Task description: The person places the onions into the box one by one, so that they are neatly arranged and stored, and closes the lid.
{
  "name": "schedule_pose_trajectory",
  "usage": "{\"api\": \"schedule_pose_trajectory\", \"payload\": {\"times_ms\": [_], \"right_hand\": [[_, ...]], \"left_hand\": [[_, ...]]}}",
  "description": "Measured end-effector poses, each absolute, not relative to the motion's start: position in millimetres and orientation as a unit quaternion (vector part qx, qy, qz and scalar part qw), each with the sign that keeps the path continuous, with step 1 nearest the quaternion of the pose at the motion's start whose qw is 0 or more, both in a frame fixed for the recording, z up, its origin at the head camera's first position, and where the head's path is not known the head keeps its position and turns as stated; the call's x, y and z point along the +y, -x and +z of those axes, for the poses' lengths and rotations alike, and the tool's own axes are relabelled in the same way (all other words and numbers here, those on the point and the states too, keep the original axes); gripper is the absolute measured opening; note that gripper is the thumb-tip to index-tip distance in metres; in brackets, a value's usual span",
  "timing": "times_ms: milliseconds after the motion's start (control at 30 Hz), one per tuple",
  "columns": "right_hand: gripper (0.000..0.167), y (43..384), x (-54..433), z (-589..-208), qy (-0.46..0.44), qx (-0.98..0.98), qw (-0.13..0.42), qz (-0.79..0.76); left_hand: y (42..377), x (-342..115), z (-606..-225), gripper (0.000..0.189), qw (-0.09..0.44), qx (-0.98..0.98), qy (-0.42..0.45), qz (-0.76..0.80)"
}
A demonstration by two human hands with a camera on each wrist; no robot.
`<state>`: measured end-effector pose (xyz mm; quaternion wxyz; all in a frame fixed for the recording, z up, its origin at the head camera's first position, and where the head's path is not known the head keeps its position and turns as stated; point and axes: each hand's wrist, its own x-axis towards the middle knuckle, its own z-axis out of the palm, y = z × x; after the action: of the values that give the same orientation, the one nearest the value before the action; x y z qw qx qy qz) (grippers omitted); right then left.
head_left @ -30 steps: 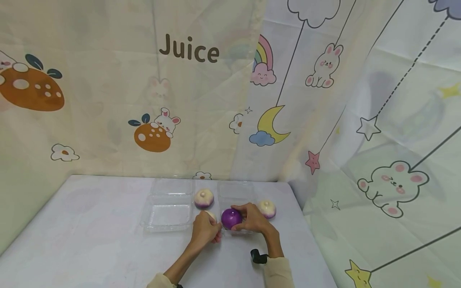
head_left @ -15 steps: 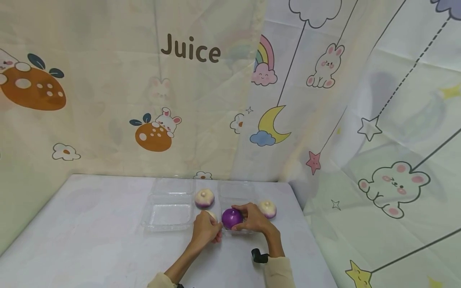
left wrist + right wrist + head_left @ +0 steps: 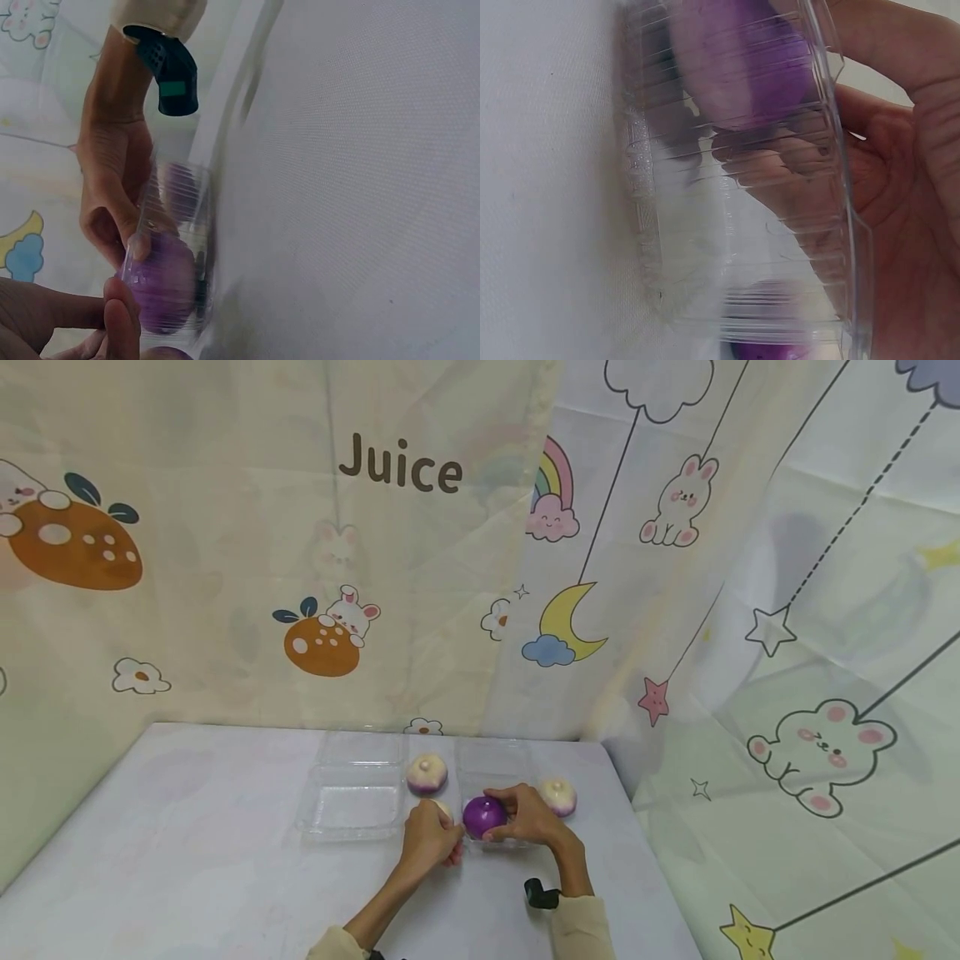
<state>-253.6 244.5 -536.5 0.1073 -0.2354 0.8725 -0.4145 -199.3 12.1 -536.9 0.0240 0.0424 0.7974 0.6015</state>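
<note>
My right hand [image 3: 528,814] holds a round purple onion [image 3: 483,817] with a pale underside, its fingers and thumb around the right side. The onion sits low in the near half of a clear plastic clamshell box [image 3: 840,225], seen through the ribbed wall in both wrist views. My left hand [image 3: 429,837] is at the box's left side, fingers curled, thumb and a fingertip [image 3: 120,315] pinching the rim. Just behind the left hand, a pale onion [image 3: 442,808] is mostly hidden by it.
A second open clear clamshell box [image 3: 352,810] lies to the left with nothing inside. One white-and-purple onion [image 3: 427,774] sits between the boxes at the back, another [image 3: 558,797] to the right of the right hand. A white table [image 3: 187,860] meets printed curtains behind.
</note>
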Motion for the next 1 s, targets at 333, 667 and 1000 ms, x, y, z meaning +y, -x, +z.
{"api": "schedule_pose_trajectory", "payload": {"times_ms": [333,667,1000], "right_hand": [[0.083,252.2,245.9,-535.5,0.231,0.871,0.111,-0.420],[0.086,251.3,248.2,-534.6,0.234,0.879,0.103,-0.403],[0.085,245.9,251.9,-528.4,0.224,0.878,0.087,-0.414]], "left_hand": [[199.0,12.4,-536.2,0.032,0.018,0.800,-0.045,0.598],[198.4,12.5,-537.2,0.032,0.029,0.809,-0.035,0.586],[198.6,13.0,-537.2,0.032,0.031,0.806,-0.029,0.591]]}}
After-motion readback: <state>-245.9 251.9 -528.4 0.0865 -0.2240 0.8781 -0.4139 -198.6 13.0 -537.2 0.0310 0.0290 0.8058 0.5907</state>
